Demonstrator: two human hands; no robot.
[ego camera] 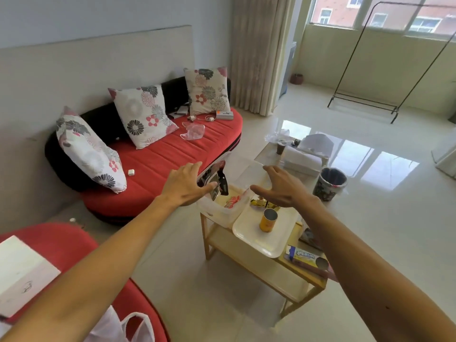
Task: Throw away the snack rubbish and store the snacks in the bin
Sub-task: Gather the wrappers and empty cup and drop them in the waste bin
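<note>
Both hands hovered over the clear bin (214,214) on the wooden table (206,240); the left hand (183,185) had fingers spread, thumb touching a dark snack packet (213,180) whose lower end sat inside the bin; the right hand (277,190) was splayed, holding nothing; a yellow can (268,219) stood on the white tray (256,243) beside the bin

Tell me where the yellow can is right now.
In the head view, lower centre, the yellow can stands upright on the white tray atop the wooden table, just right of the clear bin.
</note>
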